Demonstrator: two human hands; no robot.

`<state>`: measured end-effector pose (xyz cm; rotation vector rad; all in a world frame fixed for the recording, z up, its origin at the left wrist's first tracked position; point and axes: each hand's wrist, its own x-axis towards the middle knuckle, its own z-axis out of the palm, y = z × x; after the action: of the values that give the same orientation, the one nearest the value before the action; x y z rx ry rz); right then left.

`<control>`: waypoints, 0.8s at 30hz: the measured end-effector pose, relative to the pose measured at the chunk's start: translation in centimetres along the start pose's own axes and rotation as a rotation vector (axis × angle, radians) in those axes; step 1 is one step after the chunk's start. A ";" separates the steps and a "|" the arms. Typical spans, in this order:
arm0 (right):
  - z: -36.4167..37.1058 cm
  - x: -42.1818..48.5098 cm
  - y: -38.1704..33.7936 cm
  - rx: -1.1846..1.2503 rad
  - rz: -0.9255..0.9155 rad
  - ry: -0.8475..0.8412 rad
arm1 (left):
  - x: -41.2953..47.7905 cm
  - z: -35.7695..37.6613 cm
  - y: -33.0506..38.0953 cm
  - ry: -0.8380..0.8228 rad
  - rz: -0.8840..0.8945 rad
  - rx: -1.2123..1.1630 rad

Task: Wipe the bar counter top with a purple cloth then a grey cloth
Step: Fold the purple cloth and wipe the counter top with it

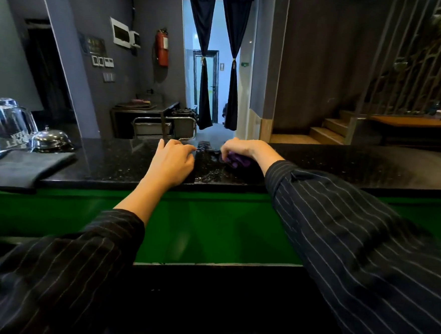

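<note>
The bar counter top (344,165) is glossy black speckled stone running across the view. My right hand (244,149) is closed over a bunched purple cloth (236,160) pressed on the counter near its far edge. My left hand (173,161) rests on the counter just left of it, fingers curled, and appears to touch a small dark object (205,147) between the hands. Whether it grips that object is unclear. A folded grey cloth (23,168) lies on the counter at the far left, hanging over the near edge.
An upturned glass jug (3,125) and a metal call bell (51,138) stand at the left end beside the grey cloth. A green panel (210,228) drops below the counter's near edge. Steps and a wooden platform lie beyond on the right.
</note>
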<state>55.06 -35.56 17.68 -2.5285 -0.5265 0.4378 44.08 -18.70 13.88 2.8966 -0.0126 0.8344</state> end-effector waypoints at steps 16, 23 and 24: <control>-0.6 0.9 4.6 -0.399 -0.020 0.069 | -0.9 -0.7 0.3 -0.004 -0.116 -0.101; 0.5 7.3 1.2 -0.442 0.025 0.007 | -1.2 -1.5 1.2 -0.040 -0.157 -0.121; 0.7 9.3 1.1 -0.430 0.024 0.013 | -1.2 -1.5 1.2 -0.042 -0.159 -0.123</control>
<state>63.20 -31.94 14.62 -2.9481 -0.6426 0.3450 42.26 -19.69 14.63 2.7567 0.1545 0.7189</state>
